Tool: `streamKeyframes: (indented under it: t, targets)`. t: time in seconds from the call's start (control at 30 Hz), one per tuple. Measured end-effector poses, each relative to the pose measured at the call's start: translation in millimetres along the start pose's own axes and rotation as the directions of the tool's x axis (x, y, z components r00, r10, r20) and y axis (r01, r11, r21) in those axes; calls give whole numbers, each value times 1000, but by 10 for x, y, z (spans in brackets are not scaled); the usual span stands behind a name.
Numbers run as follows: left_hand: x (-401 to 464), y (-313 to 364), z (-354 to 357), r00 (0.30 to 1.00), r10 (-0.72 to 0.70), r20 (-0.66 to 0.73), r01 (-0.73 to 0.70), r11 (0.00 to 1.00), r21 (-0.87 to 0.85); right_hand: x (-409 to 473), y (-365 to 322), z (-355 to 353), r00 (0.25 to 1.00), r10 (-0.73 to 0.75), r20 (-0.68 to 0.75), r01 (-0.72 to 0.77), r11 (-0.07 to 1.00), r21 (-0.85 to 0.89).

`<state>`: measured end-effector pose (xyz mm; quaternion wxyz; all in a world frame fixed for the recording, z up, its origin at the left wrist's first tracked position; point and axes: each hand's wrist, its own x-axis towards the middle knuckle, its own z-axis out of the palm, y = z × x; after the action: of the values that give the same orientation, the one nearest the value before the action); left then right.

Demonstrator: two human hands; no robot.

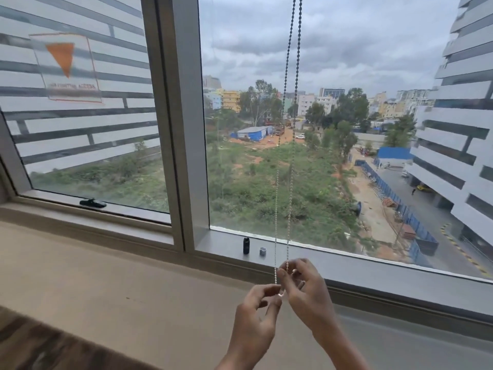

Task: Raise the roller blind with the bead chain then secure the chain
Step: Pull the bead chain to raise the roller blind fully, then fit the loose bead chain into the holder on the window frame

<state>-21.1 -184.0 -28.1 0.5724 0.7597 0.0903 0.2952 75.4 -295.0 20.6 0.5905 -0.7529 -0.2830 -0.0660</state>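
A bead chain point(291, 108) hangs as two thin strands from above the frame down the right window pane. Its bottom loop ends between my hands, just over the window sill. My right hand point(304, 292) pinches the right strand with thumb and fingers. My left hand point(256, 313), just below and to the left, pinches the bottom of the loop. Both hands touch at the fingertips. The roller blind itself is out of view above the frame; the whole pane is uncovered.
A small black cylinder point(246, 245) and a small grey clip-like piece point(263, 251) stand on the grey window frame ledge point(373, 265) behind the chain. A thick mullion point(181, 129) splits the window. A black handle point(92, 202) sits on the left pane's lower frame. A beige sill point(106, 276) runs below.
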Motion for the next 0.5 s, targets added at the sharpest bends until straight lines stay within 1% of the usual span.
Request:
streamKeyframes:
  t: [0.13, 0.23, 0.37, 0.5]
  targets:
    - [115, -183, -117, 991, -106, -82, 107, 994, 15, 6, 285, 33, 999, -46, 25, 49, 993, -106]
    - [308, -343, -227, 980, -170, -98, 175, 984, 41, 54, 475, 73, 998, -54, 32, 59, 982, -178]
    - [631, -582, -413, 977, -182, -115, 193, 977, 93, 166, 614, 142, 997, -42, 60, 55, 973, -225]
    - [1019, -819, -554, 978, -191, -86, 201, 971, 129, 261, 729, 259, 997, -18, 79, 39, 959, -281]
